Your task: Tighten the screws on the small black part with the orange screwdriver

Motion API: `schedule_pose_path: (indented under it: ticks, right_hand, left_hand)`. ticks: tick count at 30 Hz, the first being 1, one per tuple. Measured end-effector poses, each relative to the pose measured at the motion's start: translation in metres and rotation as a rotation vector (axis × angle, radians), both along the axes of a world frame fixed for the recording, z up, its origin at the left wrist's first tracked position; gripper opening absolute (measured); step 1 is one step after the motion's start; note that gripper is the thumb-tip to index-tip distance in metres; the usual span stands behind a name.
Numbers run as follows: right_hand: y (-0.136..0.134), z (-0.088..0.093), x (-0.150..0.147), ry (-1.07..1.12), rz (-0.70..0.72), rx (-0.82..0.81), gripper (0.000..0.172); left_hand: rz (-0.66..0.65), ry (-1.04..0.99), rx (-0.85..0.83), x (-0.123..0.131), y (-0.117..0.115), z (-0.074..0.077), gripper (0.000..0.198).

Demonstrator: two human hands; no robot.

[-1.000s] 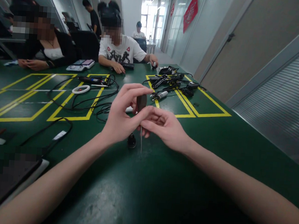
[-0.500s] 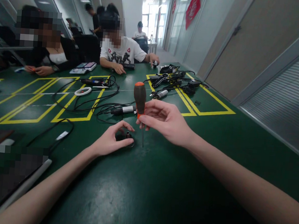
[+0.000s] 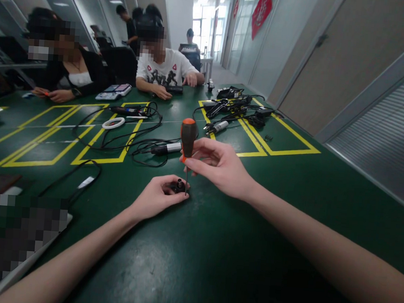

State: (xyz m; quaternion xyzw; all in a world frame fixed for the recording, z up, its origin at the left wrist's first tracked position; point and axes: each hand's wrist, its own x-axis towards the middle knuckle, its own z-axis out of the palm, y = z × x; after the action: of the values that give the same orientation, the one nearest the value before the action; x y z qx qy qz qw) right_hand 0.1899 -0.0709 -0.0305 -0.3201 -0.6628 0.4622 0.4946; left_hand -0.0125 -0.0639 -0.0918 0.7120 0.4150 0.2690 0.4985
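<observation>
My right hand [image 3: 218, 166] pinches a screwdriver [image 3: 188, 139] low on its grey and orange handle. The tool stands upright, shaft down, its tip close to my left fingertips. With thumb and fingers curled round it, my left hand [image 3: 159, 195] grips a small dark part [image 3: 179, 185] on the green tabletop [image 3: 230, 246]. A short metal cylinder sticks up from that part; the rest is mostly covered by my fingers. Whether the screwdriver's tip touches the part I cannot tell.
Beyond my hands lie a black-and-silver tool [image 3: 167, 148] with its cable, a white ring [image 3: 113, 123] and a heap of black cables and adapters [image 3: 233, 105]. A laptop-like device [image 3: 25, 250] sits at near left. Two people sit across the table, one in a white T-shirt [image 3: 169, 66].
My left hand has moved right and closed round the small dark part. The screwdriver has shifted slightly left and down towards it. The person opposite has drawn one hand back from a small object.
</observation>
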Motion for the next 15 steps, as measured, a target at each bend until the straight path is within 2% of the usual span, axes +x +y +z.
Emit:
schedule_pose_path:
  ticks: [5, 10, 15]
  right_hand:
    - [-0.0002, -0.0053, -0.0015, 0.002, 0.008, 0.036, 0.021]
    - [0.0001, -0.0076, -0.0008, -0.016, -0.053, 0.177, 0.027]
    - [-0.0007, -0.0089, 0.0, -0.056, -0.105, 0.318, 0.041]
  left_hand:
    - [0.001, 0.004, -0.044, 0.0018, -0.0016, 0.0012, 0.034]
    - [0.0, 0.002, -0.042, 0.0016, -0.0013, 0.0007, 0.035]
    - [-0.097, -0.008, -0.125, -0.0061, 0.0064, -0.0004, 0.038]
